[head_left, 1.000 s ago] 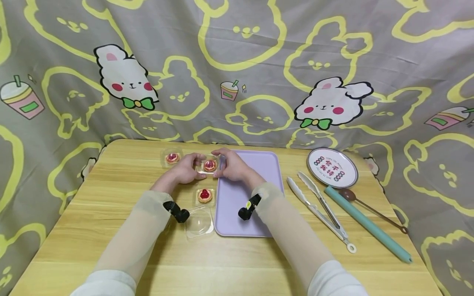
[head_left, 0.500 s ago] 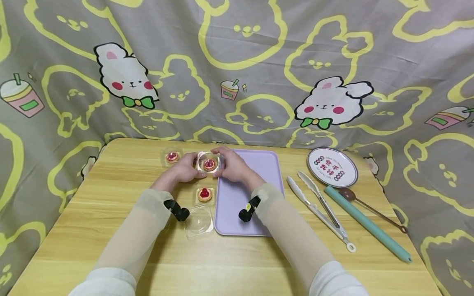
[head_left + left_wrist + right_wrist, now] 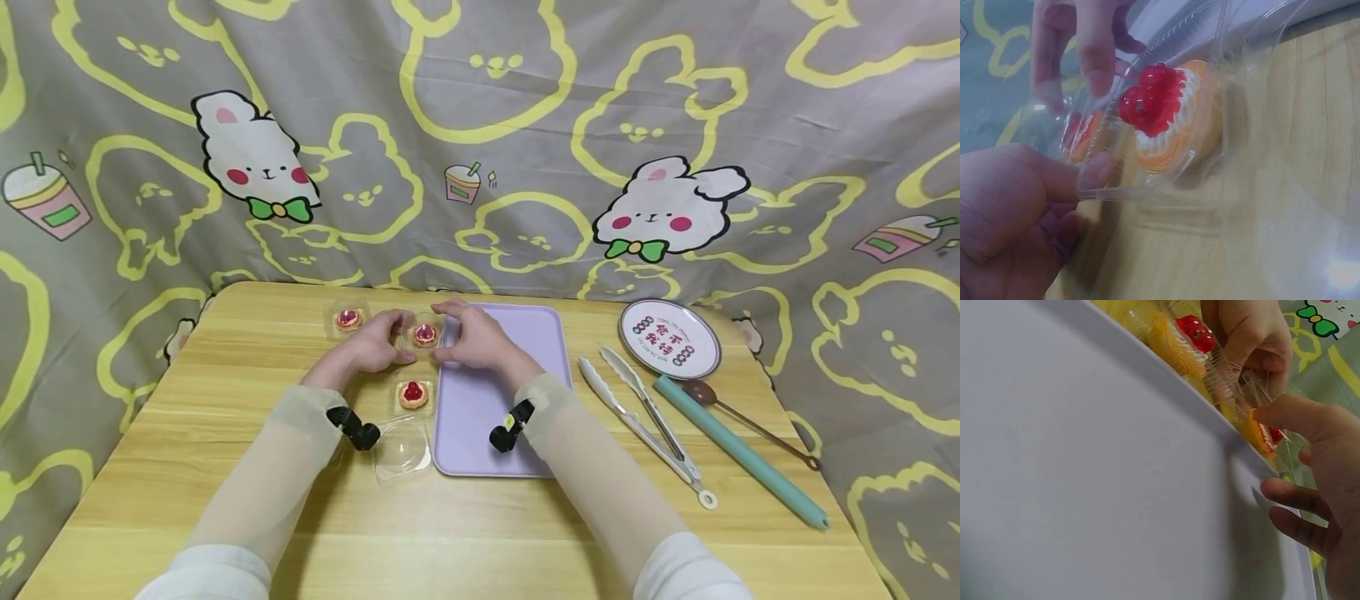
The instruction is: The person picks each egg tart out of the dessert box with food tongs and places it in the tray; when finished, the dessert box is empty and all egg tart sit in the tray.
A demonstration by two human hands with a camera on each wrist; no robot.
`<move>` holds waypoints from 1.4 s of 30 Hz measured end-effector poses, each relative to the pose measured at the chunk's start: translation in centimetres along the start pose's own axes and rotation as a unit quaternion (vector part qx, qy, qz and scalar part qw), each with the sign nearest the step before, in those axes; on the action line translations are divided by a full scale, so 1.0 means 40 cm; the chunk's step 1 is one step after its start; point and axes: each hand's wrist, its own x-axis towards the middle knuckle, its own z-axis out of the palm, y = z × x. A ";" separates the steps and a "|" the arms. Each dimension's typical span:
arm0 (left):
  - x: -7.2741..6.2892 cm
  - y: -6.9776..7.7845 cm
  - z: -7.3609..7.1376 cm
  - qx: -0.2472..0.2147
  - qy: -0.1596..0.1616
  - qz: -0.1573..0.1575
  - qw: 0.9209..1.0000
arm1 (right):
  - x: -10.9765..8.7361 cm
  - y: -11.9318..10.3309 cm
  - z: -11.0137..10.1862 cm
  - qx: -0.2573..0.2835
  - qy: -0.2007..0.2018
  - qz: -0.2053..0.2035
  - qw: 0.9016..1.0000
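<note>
Upper centre of the frame, a clear, square plastic box [image 3: 408, 337] with a red-topped, cream-ringed round tart inside sits between the left hand [image 3: 375, 343] and the right hand [image 3: 476, 337]. The left thumb and fingers bend about its left side; the right thumb and fingers stand widely spread at its right. I cannot tell whether either hand grips it or only touches. The likeliest trouble, I judge, is uneven pressure: if 1 side squeezes harder, the thin walls could buckle or the box could twist, shifting the tart. A slip to the right could also catch on the raised rim of the pale purple, rectangular tray [image 3: 480, 425]; the right hand hides how the box meets it. Towards the viewer, a 2nd clear tart box [image 3: 395, 408] sits just below, with a clear, domed plastic lid [image 3: 402, 447] beneath that, so a low pull could knock either. A 3rd clear tart box [image 3: 332, 315] at upper left limits the left elbow little but crowds the knuckles. Open room lies on the pale wooden table [image 3: 225, 375] at left and lower centre; at right, the white-tipped metal tongs [image 3: 628, 417] stand well apart.
</note>
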 end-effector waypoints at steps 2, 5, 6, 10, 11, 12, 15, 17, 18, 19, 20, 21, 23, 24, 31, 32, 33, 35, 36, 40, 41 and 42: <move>-0.003 0.001 -0.002 -0.015 0.002 0.003 1.000 | -0.006 -0.002 -0.003 0.018 0.005 -0.002 1.000; -0.012 0.004 -0.008 -0.031 0.006 0.006 0.999 | -0.012 -0.005 -0.008 0.040 0.008 -0.005 0.999; -0.016 0.006 -0.011 -0.032 0.006 0.007 0.999 | -0.014 -0.006 -0.009 0.048 0.009 -0.005 0.999; -0.041 0.026 -0.025 -0.027 0.017 0.010 0.999 | -0.026 -0.010 -0.014 0.082 0.015 -0.013 0.996; -0.049 0.031 -0.029 -0.025 0.022 0.012 0.999 | -0.031 -0.012 -0.015 0.092 0.017 -0.017 0.995; -0.058 0.037 -0.033 -0.023 0.027 0.019 0.999 | -0.035 -0.014 -0.017 0.102 0.018 -0.022 0.994; -0.087 0.052 -0.042 -0.021 0.041 0.050 0.998 | -0.055 -0.027 -0.028 0.122 0.018 -0.041 0.992; -0.110 0.065 -0.047 -0.026 0.041 0.084 0.995 | -0.071 -0.039 -0.039 0.128 0.016 -0.053 0.990; -0.122 0.073 -0.048 -0.031 0.038 0.103 0.993 | -0.080 -0.047 -0.046 0.129 0.016 -0.057 0.990; -0.133 0.081 -0.048 -0.035 0.035 0.120 0.992 | -0.090 -0.055 -0.054 0.132 0.015 -0.061 0.989; -0.143 0.089 -0.046 -0.037 0.032 0.135 0.990 | -0.100 -0.063 -0.062 0.136 0.015 -0.065 0.989; -0.154 0.099 -0.044 -0.039 0.031 0.149 0.988 | -0.111 -0.070 -0.070 0.141 0.016 -0.068 0.988; -0.174 0.116 -0.038 -0.045 0.033 0.168 0.984 | -0.134 -0.084 -0.085 0.153 0.016 -0.074 0.985; -0.182 0.123 -0.034 -0.048 0.036 0.175 0.983 | -0.145 -0.089 -0.092 0.163 0.015 -0.075 0.984; -0.232 0.162 0.003 -0.124 0.066 0.185 0.973 | -0.215 -0.108 -0.121 0.278 0.016 -0.070 0.958; -0.236 0.165 0.010 -0.134 0.069 0.187 0.971 | -0.224 -0.108 -0.123 0.294 0.016 -0.069 0.953; -0.239 0.168 0.017 -0.142 0.073 0.189 0.969 | -0.233 -0.109 -0.125 0.311 0.015 -0.067 0.948; -0.244 0.171 0.031 -0.160 0.077 0.196 0.964 | -0.250 -0.112 -0.127 0.335 0.011 -0.064 0.940; -0.246 0.171 0.038 -0.165 0.078 0.198 0.963 | -0.258 -0.112 -0.127 0.345 0.008 -0.061 0.937; -0.253 0.171 0.059 -0.175 0.078 0.205 0.960 | -0.287 -0.113 -0.127 0.373 -0.002 -0.050 0.926; -0.256 0.170 0.062 -0.176 0.077 0.206 0.959 | -0.292 -0.112 -0.126 0.377 -0.005 -0.049 0.925; -0.258 0.170 0.065 -0.175 0.076 0.208 0.959 | -0.298 -0.111 -0.125 0.380 -0.007 -0.050 0.924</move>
